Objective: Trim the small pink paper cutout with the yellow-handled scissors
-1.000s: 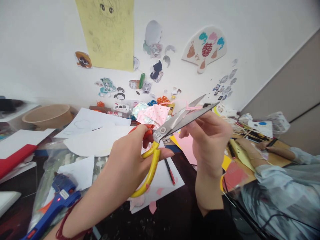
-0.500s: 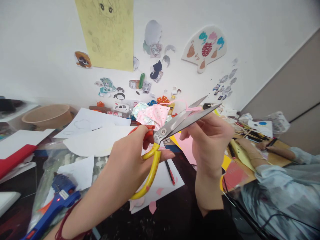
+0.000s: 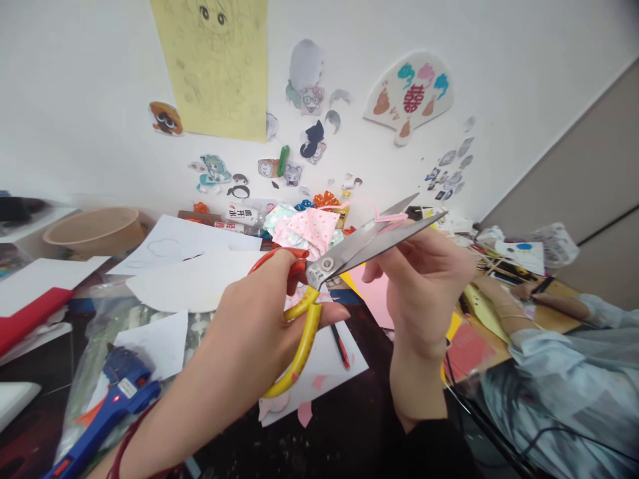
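My left hand (image 3: 254, 313) is closed round the red and yellow handles of a pair of scissors (image 3: 328, 264). Their metal blades point up and to the right, parted in a narrow V. A thin, bent pink paper strip (image 3: 390, 218) lies between the blades, one end curling off to the left. Behind the lower blade, my right hand (image 3: 424, 286) pinches the strip's right end; its fingertips are partly covered by the blade. Below the scissors lies a white sheet (image 3: 324, 372) with small pink scraps (image 3: 305, 414) and a black and red pen (image 3: 340, 346).
A blue glue gun (image 3: 117, 392) with a lit red light lies at left, near a brown bowl (image 3: 94, 229) and white papers (image 3: 174, 279). Patterned pink cloth or paper (image 3: 314, 229) is bunched by the wall. At right, another person's sleeved arm (image 3: 544, 359) rests by the table.
Both hands have shifted very slightly to the right, with the scissor blades and pink strip moving along. The blades' gap looks about the same.
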`<state>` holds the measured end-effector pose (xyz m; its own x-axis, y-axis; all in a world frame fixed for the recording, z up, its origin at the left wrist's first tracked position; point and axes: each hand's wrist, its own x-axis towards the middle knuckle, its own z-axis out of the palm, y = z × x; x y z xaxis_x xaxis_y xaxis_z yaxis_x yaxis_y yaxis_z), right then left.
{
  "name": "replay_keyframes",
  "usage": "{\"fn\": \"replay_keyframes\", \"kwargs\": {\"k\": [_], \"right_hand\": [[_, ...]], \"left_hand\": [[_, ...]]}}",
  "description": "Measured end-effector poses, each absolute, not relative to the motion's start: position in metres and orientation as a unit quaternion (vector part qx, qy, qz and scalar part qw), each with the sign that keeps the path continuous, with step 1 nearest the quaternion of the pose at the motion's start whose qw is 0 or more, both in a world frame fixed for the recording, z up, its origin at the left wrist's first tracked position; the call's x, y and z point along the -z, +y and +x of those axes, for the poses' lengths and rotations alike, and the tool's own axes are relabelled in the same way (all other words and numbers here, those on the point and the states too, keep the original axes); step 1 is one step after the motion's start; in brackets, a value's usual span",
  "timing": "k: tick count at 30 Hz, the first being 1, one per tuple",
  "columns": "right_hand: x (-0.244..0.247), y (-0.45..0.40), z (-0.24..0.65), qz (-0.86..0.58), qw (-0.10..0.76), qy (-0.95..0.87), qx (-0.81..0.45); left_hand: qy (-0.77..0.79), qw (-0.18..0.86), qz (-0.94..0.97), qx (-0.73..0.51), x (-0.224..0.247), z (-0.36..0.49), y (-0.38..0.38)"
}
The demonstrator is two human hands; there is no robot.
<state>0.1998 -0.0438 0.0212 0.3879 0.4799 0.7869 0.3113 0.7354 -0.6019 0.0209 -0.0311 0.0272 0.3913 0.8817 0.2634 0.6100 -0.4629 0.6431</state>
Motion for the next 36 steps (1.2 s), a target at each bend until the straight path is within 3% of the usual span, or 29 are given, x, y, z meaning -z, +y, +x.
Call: {"fn": "replay_keyframes", "kwargs": {"k": [17, 36], "right_hand": [[-0.0193, -0.0436, 0.2066, -0.341, 0.74, -0.58, -0.012], [-0.0203, -0.0456, 0.2069, -0.336, 0.738, -0.583, 0.041]], "left_hand": [[0.436, 0.198, 0.831, -0.283, -0.0268, 0.0193, -0.0312], [0.437, 0.245, 0.818, -0.283, -0.0252, 0.018, -0.0334]]}}
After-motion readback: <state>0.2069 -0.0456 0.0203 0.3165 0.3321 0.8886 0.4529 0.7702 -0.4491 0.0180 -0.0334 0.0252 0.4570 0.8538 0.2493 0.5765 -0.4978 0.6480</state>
